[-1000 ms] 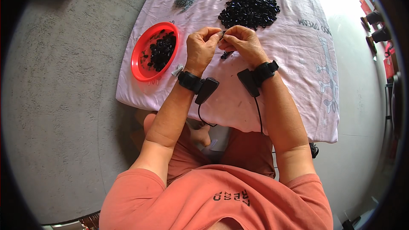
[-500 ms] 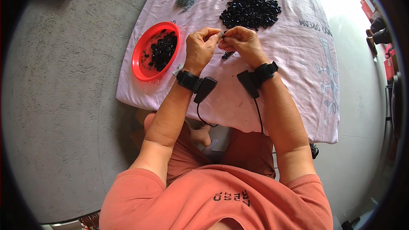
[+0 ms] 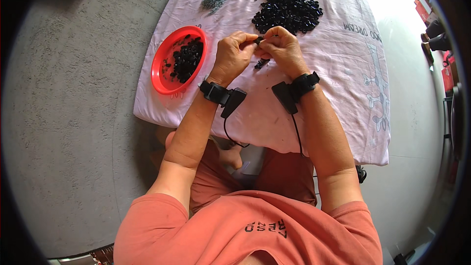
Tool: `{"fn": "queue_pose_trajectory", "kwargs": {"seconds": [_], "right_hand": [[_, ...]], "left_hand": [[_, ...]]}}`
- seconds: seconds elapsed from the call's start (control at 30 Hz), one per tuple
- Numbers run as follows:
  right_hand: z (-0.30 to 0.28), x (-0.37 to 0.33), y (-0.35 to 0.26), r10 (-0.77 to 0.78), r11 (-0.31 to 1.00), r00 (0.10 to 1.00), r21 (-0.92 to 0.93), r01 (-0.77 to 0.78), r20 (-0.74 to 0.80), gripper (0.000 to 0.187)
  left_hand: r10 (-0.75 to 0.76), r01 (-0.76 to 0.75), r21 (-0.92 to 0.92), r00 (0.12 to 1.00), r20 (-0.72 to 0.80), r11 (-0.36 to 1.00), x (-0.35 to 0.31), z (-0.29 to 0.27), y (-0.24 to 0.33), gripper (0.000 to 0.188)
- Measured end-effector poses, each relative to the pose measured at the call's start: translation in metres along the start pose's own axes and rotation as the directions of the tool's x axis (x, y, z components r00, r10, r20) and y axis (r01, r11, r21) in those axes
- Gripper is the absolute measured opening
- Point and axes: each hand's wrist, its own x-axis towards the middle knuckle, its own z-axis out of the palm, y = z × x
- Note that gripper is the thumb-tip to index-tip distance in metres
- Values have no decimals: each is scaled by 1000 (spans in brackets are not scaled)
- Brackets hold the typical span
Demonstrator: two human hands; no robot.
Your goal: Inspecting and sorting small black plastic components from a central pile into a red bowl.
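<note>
My left hand [image 3: 232,55] and my right hand [image 3: 284,51] meet fingertip to fingertip above the cloth-covered table. Between their pinched fingers is a small black piece [image 3: 259,40], mostly covered by the fingers; its exact kind does not show. A few loose black pieces [image 3: 261,63] lie on the cloth just under my right hand. Beyond the hands spreads a big pile of small shiny black pieces [image 3: 287,10]. To the left of my left hand, a round red tray [image 3: 162,81] holds more black pieces. A small heap of fine silvery-grey bits [image 3: 214,1] sits at the far left.
A pale pink printed cloth [image 3: 333,118] covers the table and hangs over its near edge. Each wrist wears a black strapped device with a cable, the left one [image 3: 234,103] near the tray. Grey floor [image 3: 73,118] surrounds the table. Another person's shoes [image 3: 428,49] show at far right.
My fingers have shifted slightly round the small black piece, and more of it shows between them. My left wrist has moved a little to the left. The piles and tray look the same.
</note>
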Motion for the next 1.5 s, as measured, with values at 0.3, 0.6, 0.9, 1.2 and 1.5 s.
{"fn": "queue_pose_trajectory", "kwargs": {"seconds": [0.3,0.6,0.9,1.2,1.5], "right_hand": [[-2,-3,-4,64,998,998,18,-64,26,16],[2,-5,-4,60,996,998,59,-61,19,21],[3,-4,-5,113,992,994,61,-113,-2,19],[3,-4,-3,46,995,996,85,-52,73,30],[3,-3,0,39,997,999,65,-39,8,29]], "left_hand": [[75,-74,49,997,-5,996,2,1,7,30],[91,-87,137,995,-27,987,1,2,5,26],[195,-190,179,981,-12,965,-1,3,4,25],[256,-250,243,967,6,937,0,-1,8,25],[299,-293,265,954,20,918,3,-3,12,25]]}}
